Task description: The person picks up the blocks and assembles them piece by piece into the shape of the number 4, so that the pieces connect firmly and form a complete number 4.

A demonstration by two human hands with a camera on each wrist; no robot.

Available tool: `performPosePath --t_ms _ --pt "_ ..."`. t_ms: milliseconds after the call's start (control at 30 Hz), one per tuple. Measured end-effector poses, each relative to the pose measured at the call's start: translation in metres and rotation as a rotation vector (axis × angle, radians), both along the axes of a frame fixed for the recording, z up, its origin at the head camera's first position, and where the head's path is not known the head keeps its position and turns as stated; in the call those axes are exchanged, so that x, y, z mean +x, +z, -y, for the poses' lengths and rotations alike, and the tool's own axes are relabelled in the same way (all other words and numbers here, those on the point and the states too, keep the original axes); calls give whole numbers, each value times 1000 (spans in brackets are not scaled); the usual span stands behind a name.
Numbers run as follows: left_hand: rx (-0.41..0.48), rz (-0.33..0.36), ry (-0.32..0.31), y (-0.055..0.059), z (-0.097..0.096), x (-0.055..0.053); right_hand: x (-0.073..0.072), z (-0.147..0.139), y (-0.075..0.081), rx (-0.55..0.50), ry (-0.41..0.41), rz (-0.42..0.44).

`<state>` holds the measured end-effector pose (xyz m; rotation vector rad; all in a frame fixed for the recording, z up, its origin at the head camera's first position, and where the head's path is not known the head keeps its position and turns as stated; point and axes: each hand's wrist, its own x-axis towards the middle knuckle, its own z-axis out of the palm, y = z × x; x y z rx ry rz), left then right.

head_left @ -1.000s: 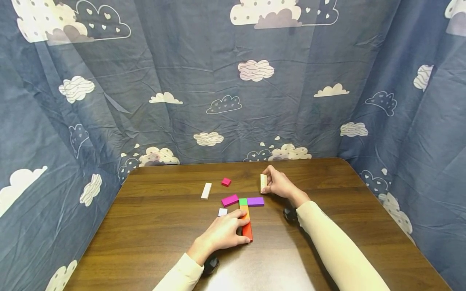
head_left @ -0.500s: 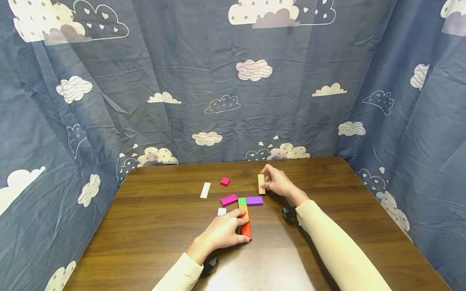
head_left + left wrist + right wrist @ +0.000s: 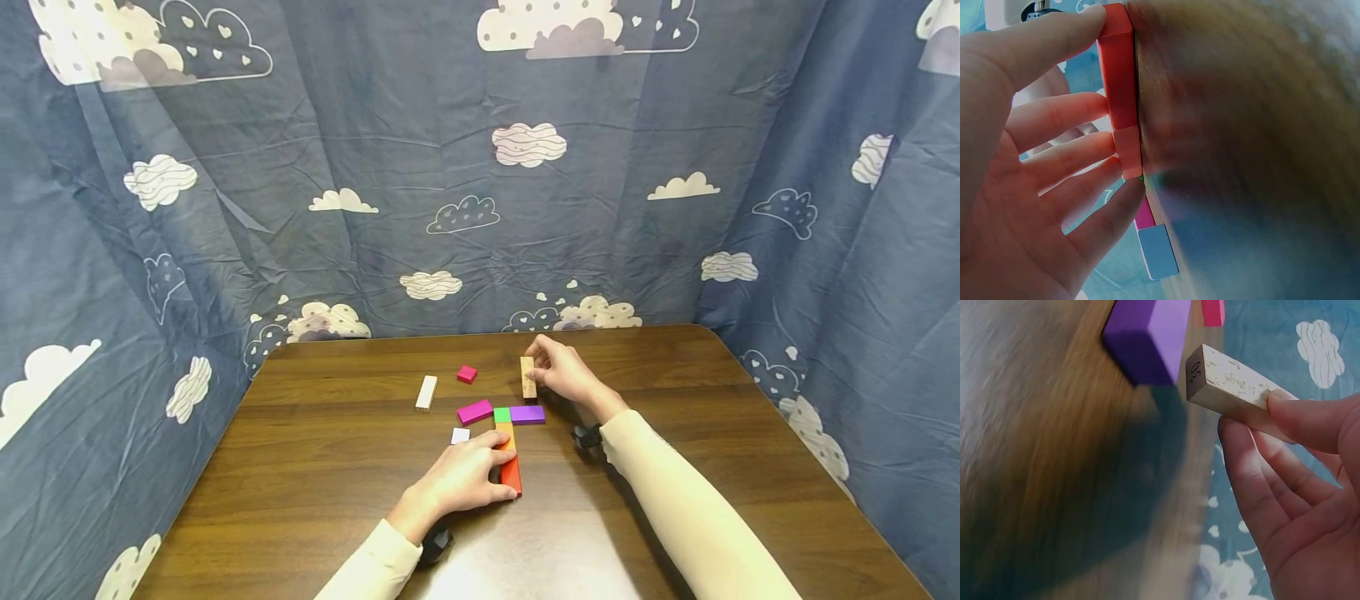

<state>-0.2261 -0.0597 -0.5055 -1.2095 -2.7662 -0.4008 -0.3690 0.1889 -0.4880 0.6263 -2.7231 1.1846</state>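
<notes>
Holds a pale wooden block (image 3: 528, 379) in the right hand (image 3: 572, 373), just far of the purple block (image 3: 528, 415), pinched between thumb and fingers, apparently leaving the marked end uncovered. Reads "30" there; cannot make out fainter lettering along a longer face. Rests the left hand (image 3: 471, 475), with fairly straight fingers, against the red block (image 3: 511, 477) and orange block (image 3: 505, 430), seemingly steadying both.
</notes>
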Motion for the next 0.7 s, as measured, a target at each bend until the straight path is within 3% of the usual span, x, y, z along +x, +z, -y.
performPosePath --t_ms 367,700 --pt "5 -6 -6 0 0 0 -1 27 -1 -24 -2 25" --pt "6 -9 -13 0 0 0 -2 41 -7 -123 -10 146"
